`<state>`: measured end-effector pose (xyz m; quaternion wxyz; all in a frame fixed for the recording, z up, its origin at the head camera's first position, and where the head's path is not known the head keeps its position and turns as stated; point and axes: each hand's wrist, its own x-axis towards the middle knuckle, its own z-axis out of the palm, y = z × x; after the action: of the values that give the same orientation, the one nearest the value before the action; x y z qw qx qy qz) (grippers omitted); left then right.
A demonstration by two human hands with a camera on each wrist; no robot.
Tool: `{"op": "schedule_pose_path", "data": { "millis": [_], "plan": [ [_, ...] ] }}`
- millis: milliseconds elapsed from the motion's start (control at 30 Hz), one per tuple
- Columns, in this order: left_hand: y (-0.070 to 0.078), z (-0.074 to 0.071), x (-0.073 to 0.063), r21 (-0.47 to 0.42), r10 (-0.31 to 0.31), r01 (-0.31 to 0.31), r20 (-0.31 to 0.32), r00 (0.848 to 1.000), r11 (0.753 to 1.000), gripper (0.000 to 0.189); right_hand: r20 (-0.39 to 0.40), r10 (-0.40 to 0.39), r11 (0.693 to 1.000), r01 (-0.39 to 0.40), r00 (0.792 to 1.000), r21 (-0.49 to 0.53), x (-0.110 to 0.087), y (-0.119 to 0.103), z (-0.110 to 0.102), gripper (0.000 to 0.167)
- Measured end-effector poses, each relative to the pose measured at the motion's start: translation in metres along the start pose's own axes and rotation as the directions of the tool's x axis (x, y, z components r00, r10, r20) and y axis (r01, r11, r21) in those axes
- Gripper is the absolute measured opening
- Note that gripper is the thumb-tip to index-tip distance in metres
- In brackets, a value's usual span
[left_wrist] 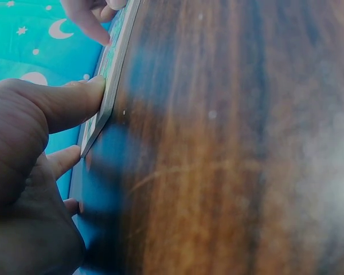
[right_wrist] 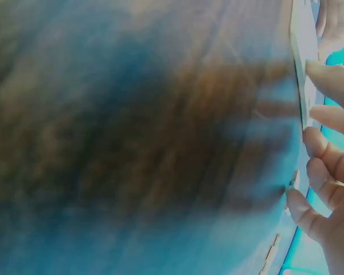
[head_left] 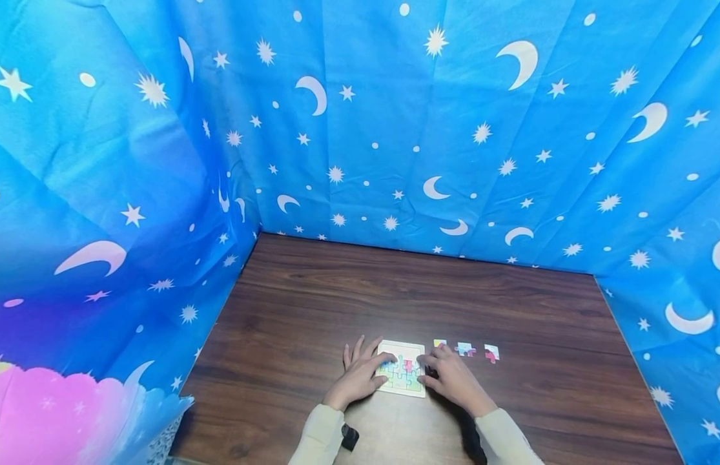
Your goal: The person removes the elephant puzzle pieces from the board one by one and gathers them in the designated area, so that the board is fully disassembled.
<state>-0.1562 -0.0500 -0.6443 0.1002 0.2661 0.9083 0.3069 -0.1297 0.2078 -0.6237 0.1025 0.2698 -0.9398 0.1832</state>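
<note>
I see the puzzle board [head_left: 401, 348] between hands: the left hand [head_left: 360, 374] rests there, fingers spread; the right hand [head_left: 454, 378] touches it, forefinger and thumb apart. Fitting seems in hand; next calls, I judge, for loose pieces [head_left: 465, 349].

Head view facing forward-down, close low wrist views, puzzle board [head_left: 403, 349] shared

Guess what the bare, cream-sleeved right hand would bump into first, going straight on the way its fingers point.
Probably the thin, square, pale-framed jigsaw board: the right hand seems to be at its right edge, though depth makes contact hard to judge.
</note>
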Motion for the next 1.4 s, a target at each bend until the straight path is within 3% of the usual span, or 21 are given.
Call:
{"op": "schedule_pose_path", "data": {
  "millis": [133,300,500,633,867,1067,1400],
  "plan": [
    [-0.004,0.002,0.001,0.005,0.007,-0.007,-0.009,1.000,1.000,0.040,0.032,0.025,0.999,-0.026,0.999,0.025,0.007,-0.003,-0.002,0.028],
    [-0.010,0.008,0.003,0.021,0.026,-0.026,-0.038,0.999,0.999,0.039,0.081,0.105,0.985,-0.114,0.991,0.126,0.016,-0.004,-0.004,0.026],
    [-0.002,0.001,0.005,0.037,0.016,-0.015,-0.011,1.000,0.999,0.035,0.110,0.176,0.940,-0.200,0.978,0.276,0.010,-0.001,-0.002,0.024],
    [-0.001,0.001,0.006,0.032,0.022,-0.021,-0.020,1.000,0.999,0.032,0.088,0.244,0.915,-0.259,0.966,0.309,0.008,-0.003,-0.001,0.026],
    [0.002,-0.001,0.005,0.011,0.025,-0.025,-0.033,0.999,1.000,0.029,0.022,0.209,0.943,-0.208,0.978,0.260,0.011,-0.002,0.003,0.021],
    [0.001,0.001,0.002,0.005,0.030,-0.030,-0.010,1.000,1.000,0.032,-0.036,0.042,0.996,-0.039,0.998,0.085,0.007,0.001,0.006,0.021],
    [0.002,0.000,0.002,0.023,-0.020,0.020,0.017,1.000,1.000,0.029,-0.011,-0.056,0.997,0.055,0.998,-0.058,0.007,0.001,0.006,0.019]
  ]
}}
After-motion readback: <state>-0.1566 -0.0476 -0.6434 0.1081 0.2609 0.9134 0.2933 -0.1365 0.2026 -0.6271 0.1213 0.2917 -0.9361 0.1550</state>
